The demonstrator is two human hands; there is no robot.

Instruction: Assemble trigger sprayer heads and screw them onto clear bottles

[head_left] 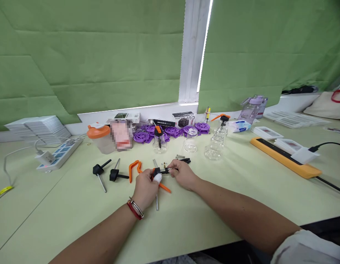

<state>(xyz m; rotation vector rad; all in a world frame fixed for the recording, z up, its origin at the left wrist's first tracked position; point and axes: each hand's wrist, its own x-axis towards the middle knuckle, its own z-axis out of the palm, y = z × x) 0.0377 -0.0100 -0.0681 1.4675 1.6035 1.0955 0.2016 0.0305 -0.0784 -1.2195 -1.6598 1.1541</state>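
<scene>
My left hand [145, 187], with a white wrap on its thumb, is closed around a black pump head [157, 171] that has a thin metal tube and an orange lever [164, 188]. My right hand [184, 174] pinches at the right end of the black head, on a small part I cannot make out. Beyond the fingers lie small brass-coloured bits [164, 164], springs [180, 157] and black pieces [186, 160]. Left of my left hand are loose orange levers [134, 169] and two black heads with metal tubes, one nearer [115, 175] and one farther left [98, 169].
Clear bottles [190, 141] stand behind my hands, before a row of purple plastic parts [142, 137]. An orange-lidded cup [100, 137] and a white power strip [60, 156] are at left. An orange power strip [285, 157] lies right, near a lilac water bottle [252, 109].
</scene>
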